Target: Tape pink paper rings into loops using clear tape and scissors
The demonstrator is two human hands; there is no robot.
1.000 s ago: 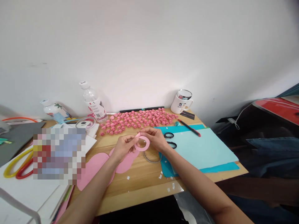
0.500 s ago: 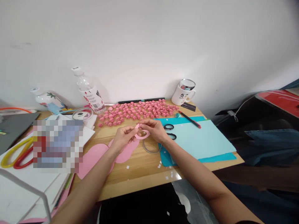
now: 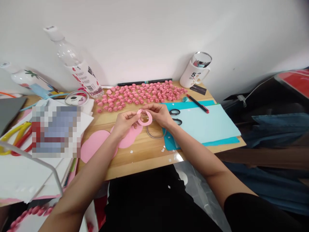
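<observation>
A curled pink paper strip (image 3: 147, 121) is held above the table between both hands. My left hand (image 3: 126, 123) pinches it from the left, fingers closed. From the other side my right hand (image 3: 159, 113) grips its upper end with closed fingertips. Pink paper circles (image 3: 96, 145) lie on the wood below and left of my left hand, partly under my forearm. Just under my right hand sit a roll of tape (image 3: 154, 137) and black-handled scissors (image 3: 175, 112). Behind the hands spread many small rolled pink paper roses (image 3: 137, 93).
Light blue sheets (image 3: 205, 124) lie at the right with a red-and-black pen (image 3: 198, 103). A white mug (image 3: 194, 72) stands at the back right, a plastic bottle (image 3: 79, 69) at the back left. Papers (image 3: 84, 120) and yellow-and-red-handled scissors (image 3: 16, 138) cover the left. White scraps lie near the front edge.
The view has tilted downward, so the table appears higher and more of my lap shows. Both hands still hold the pink strip, whose loop now shows more openly.
</observation>
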